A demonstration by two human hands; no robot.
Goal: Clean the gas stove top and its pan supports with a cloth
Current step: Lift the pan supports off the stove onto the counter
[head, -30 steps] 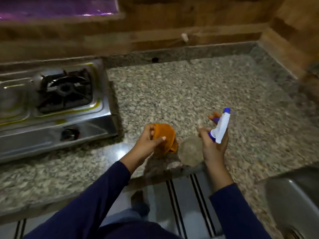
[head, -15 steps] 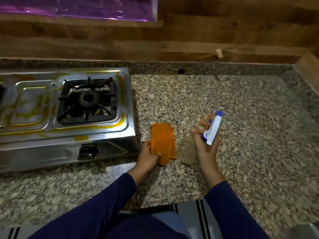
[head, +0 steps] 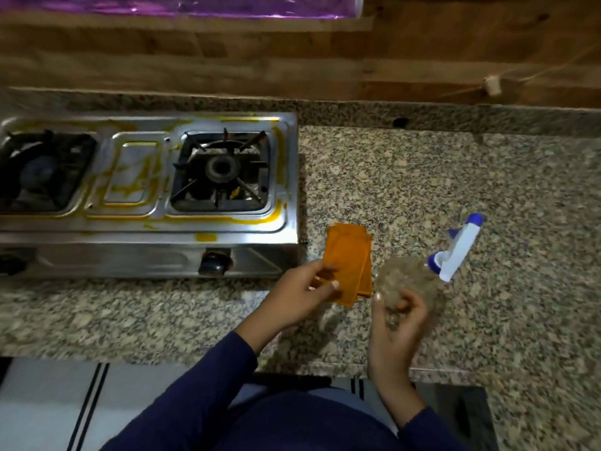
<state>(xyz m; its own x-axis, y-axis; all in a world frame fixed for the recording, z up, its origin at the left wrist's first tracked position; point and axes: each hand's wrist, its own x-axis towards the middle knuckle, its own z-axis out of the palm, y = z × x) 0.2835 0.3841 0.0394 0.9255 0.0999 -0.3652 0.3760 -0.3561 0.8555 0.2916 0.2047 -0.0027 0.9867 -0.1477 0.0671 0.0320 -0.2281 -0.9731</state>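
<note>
A stainless two-burner gas stove [head: 113, 255] stands at the left of a speckled granite surface [head: 455, 177]. Yellow-orange spill streaks its top, ringing both burner wells and the panel between them. A black right pan support [head: 221, 170] and left pan support [head: 42, 170] sit over the burners. Just right of the stove is a folded orange cloth [head: 349, 258]. Beside the cloth is a clear spray bottle [head: 406, 281] with a white and blue trigger head [head: 458, 252], leaning away to the right.

Possible trouble: the bottle is gripped low while it leans, so it could slip or roll on the stone. Spray aimed at the wells might wet the burner ports. With the supports in place, the cloth could catch on their prongs and only smear the spill around them. A wipe along the front could also turn the dark knob [head: 214, 263].

The left hand [head: 305, 288] pinches the near left corner of the cloth between thumb and fingers. Whether the rest of the cloth is lifted off the surface cannot be told. The right hand [head: 398, 317] has its fingers curled round the lower body of the bottle, with no finger on the trigger.
</note>
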